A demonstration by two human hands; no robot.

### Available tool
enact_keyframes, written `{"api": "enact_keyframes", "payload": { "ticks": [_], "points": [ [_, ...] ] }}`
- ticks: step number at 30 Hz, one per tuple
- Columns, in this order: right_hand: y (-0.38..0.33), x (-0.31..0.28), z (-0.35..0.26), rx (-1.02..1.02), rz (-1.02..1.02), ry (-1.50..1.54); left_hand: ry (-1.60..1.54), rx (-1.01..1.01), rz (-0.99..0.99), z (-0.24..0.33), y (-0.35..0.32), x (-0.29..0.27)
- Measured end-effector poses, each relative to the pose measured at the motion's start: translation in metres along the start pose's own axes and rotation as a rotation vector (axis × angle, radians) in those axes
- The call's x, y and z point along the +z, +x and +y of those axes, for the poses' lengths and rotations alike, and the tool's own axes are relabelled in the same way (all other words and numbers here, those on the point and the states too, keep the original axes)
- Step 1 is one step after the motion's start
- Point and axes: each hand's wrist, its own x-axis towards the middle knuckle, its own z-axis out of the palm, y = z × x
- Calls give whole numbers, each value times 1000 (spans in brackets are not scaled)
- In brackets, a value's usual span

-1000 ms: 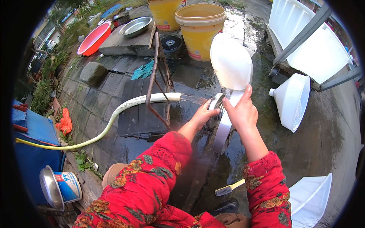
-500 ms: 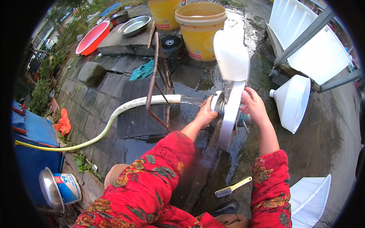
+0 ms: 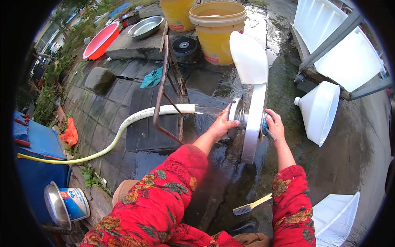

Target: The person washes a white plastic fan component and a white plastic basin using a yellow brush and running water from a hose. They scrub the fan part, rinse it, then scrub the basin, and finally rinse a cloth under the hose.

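I hold up a machine part with a white spout (image 3: 249,59) on top and a narrow, pale drum-like housing (image 3: 254,123) below it. My left hand (image 3: 219,126) is closed round the round metal disc (image 3: 235,111) on the housing's left side. On the other side, my right hand (image 3: 275,125) grips a small blue-green fitting (image 3: 264,124) with a metal stub. Water runs from the white hose (image 3: 164,109) toward my left hand and the disc. A yellow-handled brush (image 3: 252,204) lies on the wet ground below.
A rusty metal frame (image 3: 160,99) stands at left, over a black mat (image 3: 142,136). Yellow buckets (image 3: 218,37) are beyond the part. To the right are a white funnel-shaped hopper (image 3: 319,111) and white tubs (image 3: 341,57). Another white piece (image 3: 335,218) lies near right.
My right hand has come down from beside the housing and closed on the blue-green fitting. The part has shifted and turned slightly. My left hand stays on the disc.
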Motion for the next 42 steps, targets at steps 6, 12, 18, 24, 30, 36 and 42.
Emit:
{"api": "enact_keyframes", "payload": {
  "ticks": [6,12,18,24,30,36,42],
  "points": [
    [16,-8,23,74,130,-29,-17,21,-123,4,-4,7],
    [20,-15,39,93,136,59,-55,-15,-179,4,-5,10],
    [16,-25,48,73,173,103,-61,30,-203,-3,-8,19],
    [6,-31,49,143,225,62,-30,85,-11,-13,-8,38],
    [-4,-28,48,62,295,-50,121,95,71,-13,-7,42],
    [-2,-20,42,70,309,-72,137,112,81,-15,-8,34],
    [0,-13,32,116,293,-97,432,295,151,-26,-7,21]
  ]
}}
